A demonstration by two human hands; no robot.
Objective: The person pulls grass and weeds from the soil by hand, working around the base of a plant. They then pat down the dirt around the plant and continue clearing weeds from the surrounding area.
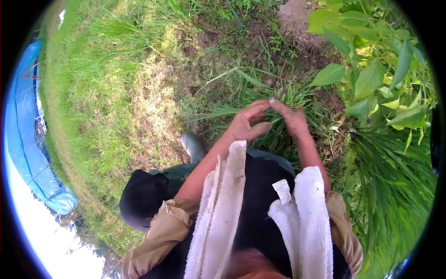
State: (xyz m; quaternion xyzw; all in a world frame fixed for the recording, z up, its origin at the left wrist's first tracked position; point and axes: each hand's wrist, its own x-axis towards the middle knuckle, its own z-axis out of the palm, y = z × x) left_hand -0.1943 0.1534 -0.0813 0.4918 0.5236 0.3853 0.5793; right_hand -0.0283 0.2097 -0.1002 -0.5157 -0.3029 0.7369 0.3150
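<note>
On my feed, the left hand [247,122] and right hand [295,122] meet at the grass [294,95] on the soil [296,21]; I can't tell whether either grip is closed. Strands could slip if pinched loosely.

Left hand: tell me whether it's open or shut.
Open: the left hand has its thumb apart from its curved fingers, a gap showing between them.

Grassy ground [104,116] is catching bright daylight; at left, a blue tarpaulin [23,121] is curving beside glaring white sky [35,218].
</note>
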